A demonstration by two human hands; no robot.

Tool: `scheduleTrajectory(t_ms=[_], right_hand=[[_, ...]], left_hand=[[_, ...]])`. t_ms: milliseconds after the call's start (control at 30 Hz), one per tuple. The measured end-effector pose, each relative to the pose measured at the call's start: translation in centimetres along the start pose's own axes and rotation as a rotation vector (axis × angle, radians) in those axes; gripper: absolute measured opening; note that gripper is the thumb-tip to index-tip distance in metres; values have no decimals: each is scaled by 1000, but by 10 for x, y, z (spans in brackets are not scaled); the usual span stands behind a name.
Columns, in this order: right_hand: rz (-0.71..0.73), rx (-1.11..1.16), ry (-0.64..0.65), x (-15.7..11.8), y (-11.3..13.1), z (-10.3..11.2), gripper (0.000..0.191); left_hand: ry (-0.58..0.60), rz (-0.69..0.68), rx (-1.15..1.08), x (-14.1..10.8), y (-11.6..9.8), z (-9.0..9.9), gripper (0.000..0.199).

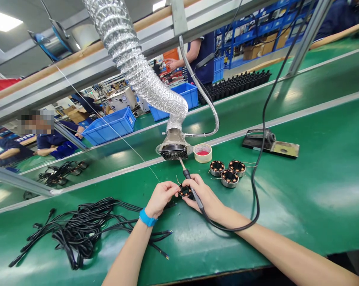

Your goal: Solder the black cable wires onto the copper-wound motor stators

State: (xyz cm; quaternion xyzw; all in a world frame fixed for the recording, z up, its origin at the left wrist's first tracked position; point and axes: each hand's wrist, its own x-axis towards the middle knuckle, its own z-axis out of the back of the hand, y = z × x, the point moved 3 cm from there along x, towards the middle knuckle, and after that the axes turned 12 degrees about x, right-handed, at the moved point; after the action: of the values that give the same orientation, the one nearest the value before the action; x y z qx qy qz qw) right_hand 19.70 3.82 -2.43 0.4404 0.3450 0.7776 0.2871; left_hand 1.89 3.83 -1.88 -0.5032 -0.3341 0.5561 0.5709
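My right hand (205, 196) is wrapped round a soldering iron (187, 174), its tip angled up and away towards the extractor mouth. Thumb and fingers of that same hand also steady a small motor stator (185, 191) with copper windings. At the stator's left edge, my left hand (164, 194) is closed in a pinch; what lies between its fingertips is too small to make out. A thin wire end rises beside them. Three more stators (229, 178) sit to the right on the green bench, with fine wires sticking out. A blue band (147, 217) circles my left wrist.
Black cables (81, 226) lie piled at the left. A fume extractor (174, 145) hangs low beyond my hands, beside a tape roll (202, 153). The iron's stand (270, 143) is at the back right. Solder wire runs down from a spool (56, 41). Other people work across the line.
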Motion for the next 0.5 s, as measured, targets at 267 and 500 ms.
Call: scheduleTrajectory(t_ms=[267,500], right_hand=[[0,57,75,0,6,8,43],[12,86,61,1,7,7,45]], left_hand=[[-189,-253,437,3,-15,13,37],[-129,-339,870,1,-18,30,30]])
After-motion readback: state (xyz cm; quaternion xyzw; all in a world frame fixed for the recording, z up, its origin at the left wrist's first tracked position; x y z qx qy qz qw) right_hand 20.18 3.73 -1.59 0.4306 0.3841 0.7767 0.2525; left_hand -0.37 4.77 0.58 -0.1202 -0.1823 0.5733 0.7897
